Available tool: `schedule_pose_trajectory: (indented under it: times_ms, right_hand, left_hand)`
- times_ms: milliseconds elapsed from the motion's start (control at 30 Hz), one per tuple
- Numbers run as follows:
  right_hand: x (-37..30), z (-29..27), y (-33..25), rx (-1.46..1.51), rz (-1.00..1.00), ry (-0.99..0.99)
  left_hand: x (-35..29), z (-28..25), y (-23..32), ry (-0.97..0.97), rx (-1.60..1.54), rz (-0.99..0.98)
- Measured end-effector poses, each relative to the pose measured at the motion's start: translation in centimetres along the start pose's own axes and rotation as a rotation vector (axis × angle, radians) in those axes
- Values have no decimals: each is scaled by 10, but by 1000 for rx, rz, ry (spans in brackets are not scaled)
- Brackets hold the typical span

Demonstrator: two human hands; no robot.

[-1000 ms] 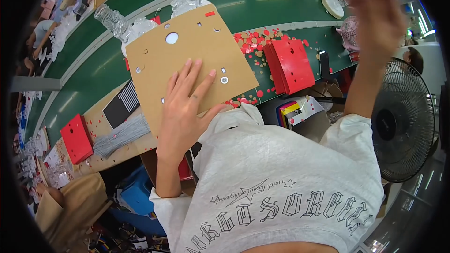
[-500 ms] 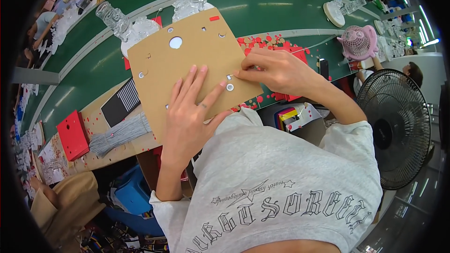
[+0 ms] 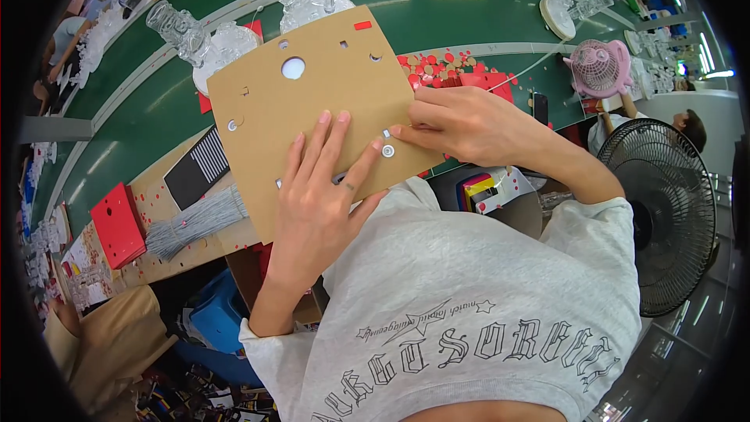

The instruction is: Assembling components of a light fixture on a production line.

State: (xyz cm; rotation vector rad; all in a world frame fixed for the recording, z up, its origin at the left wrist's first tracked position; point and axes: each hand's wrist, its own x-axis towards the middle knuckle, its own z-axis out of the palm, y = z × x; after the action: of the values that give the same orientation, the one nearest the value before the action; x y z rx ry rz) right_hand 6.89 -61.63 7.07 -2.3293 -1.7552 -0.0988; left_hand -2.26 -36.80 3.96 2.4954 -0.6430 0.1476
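Note:
A tan cardboard sheet (image 3: 312, 101) with several punched holes and slots lies tilted in front of me, a red patch near its far right corner. My left hand (image 3: 322, 176) rests flat on it, fingers spread, holding nothing. Near the sheet's right edge, my right hand (image 3: 461, 123) has thumb and index finger pinched by a small slot, just above a round hole with a white ring (image 3: 388, 151). Whatever may be between those fingertips is hidden.
Clear glass vessels (image 3: 178, 31) stand on the green belt (image 3: 437, 12) beyond. Red and tan paper discs (image 3: 441, 66) are scattered right of the sheet. Left are red sheets (image 3: 117, 223) and a bundle of grey wire ties (image 3: 195, 223). A black fan (image 3: 664, 215) stands right.
The cardboard's near right corner has shifted slightly towards me. My right hand has drawn slightly nearer to me, and the thin strip at its fingertips no longer shows.

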Motion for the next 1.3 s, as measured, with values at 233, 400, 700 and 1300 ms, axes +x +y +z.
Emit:
schedule_pose_trajectory:
  times_ms: [233,400,700,1300]
  right_hand:
    - [4,5,-10,-66,66,-59]
    - [-2,10,-2,9,82,15]
    - [-8,5,9,68,16,13]
    - [-6,9,8,-60,7,78]
  left_hand:
    - [4,-3,0,-29,14,17]
    - [6,-2,-1,-18,2,-1]
    - [8,-1,3,-3,-19,-8]
    - [15,8,6,110,-143,-48]
